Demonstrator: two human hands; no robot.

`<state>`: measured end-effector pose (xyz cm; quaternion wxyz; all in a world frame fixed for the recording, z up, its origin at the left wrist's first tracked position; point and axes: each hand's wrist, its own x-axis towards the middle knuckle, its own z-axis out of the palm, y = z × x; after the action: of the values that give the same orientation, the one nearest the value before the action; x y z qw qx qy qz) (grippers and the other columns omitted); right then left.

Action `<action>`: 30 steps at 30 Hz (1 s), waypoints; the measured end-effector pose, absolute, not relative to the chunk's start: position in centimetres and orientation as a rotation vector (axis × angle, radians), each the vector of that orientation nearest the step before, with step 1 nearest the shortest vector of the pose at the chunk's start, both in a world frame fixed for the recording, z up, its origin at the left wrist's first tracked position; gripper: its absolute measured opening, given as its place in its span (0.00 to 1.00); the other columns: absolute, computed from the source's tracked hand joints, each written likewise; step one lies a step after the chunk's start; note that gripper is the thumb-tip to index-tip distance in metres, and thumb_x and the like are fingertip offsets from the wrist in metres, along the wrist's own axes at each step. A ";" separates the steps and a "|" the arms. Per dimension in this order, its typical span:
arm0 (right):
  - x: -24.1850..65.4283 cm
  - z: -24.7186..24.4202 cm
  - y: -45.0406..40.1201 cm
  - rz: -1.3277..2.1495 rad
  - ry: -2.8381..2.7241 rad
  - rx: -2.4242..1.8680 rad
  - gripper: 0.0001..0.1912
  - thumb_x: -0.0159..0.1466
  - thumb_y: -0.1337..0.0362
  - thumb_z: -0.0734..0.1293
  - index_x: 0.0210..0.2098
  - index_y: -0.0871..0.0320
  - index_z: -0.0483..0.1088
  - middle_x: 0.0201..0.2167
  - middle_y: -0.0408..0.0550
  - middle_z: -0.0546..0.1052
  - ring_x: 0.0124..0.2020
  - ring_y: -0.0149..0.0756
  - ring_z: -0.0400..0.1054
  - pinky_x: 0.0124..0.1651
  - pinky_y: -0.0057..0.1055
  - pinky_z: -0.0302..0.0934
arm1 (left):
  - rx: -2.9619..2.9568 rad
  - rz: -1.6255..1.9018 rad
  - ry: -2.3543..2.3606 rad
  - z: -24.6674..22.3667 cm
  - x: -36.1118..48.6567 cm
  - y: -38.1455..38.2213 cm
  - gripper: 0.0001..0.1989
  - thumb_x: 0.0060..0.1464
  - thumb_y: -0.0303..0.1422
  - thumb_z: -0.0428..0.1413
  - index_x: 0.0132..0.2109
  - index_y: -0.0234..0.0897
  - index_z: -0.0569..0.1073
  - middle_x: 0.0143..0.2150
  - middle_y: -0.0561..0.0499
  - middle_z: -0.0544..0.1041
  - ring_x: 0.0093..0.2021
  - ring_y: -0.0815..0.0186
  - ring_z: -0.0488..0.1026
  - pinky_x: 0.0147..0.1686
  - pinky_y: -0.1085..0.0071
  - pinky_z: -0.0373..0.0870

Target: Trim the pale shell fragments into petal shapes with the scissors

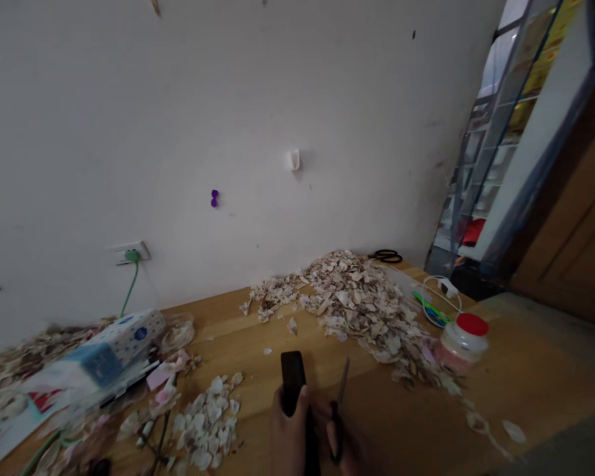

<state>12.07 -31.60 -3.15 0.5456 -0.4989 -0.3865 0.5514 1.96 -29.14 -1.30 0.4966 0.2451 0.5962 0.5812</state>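
At the bottom centre of the head view, my left hand is closed around a black phone-like slab, its upper end pointing away from me. Just to its right, my right hand grips scissors by their dark handle, with the blades pointing up and away over the table. The fingers of this hand are dim and partly blurred. A small heap of pale petal-like flakes lies left of my hands. Beyond them spreads a large pile of similar beige flakes.
A jar with a red lid stands at the right, near a white cable and green tool. Black-handled scissors lie by the wall. On the left are a tissue pack, pink flowers and more flakes.
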 end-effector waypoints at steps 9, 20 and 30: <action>12.7 -0.8 -30.6 1.378 -0.795 -1.190 0.34 0.50 0.35 0.64 0.44 0.54 0.75 0.46 0.50 0.77 0.52 0.48 0.67 0.55 0.38 0.61 | 0.456 1.400 1.319 -3.4 2.9 -29.0 0.27 0.41 0.50 0.61 0.46 0.40 0.71 0.44 0.44 0.77 0.52 0.52 0.70 0.52 0.61 0.63; 13.4 -0.3 -29.4 1.416 -0.719 -1.164 0.31 0.54 0.35 0.60 0.38 0.55 0.73 0.36 0.51 0.79 0.38 0.46 0.74 0.38 0.34 0.69 | 0.304 1.496 0.937 -8.5 4.1 -30.3 0.43 0.30 0.36 0.69 0.56 0.53 0.63 0.52 0.48 0.74 0.56 0.51 0.68 0.54 0.62 0.64; 14.7 -3.2 -29.1 1.428 -0.678 -1.218 0.33 0.55 0.35 0.59 0.42 0.56 0.72 0.38 0.51 0.79 0.40 0.47 0.73 0.38 0.35 0.69 | 0.549 1.417 0.966 -7.0 4.9 -30.0 0.41 0.31 0.40 0.68 0.55 0.43 0.64 0.51 0.40 0.74 0.54 0.46 0.68 0.55 0.55 0.61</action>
<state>14.70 -29.14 -3.18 0.5422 -0.5127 -0.2857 0.6014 4.92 -29.99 -6.97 0.6215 0.2388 0.4204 0.6164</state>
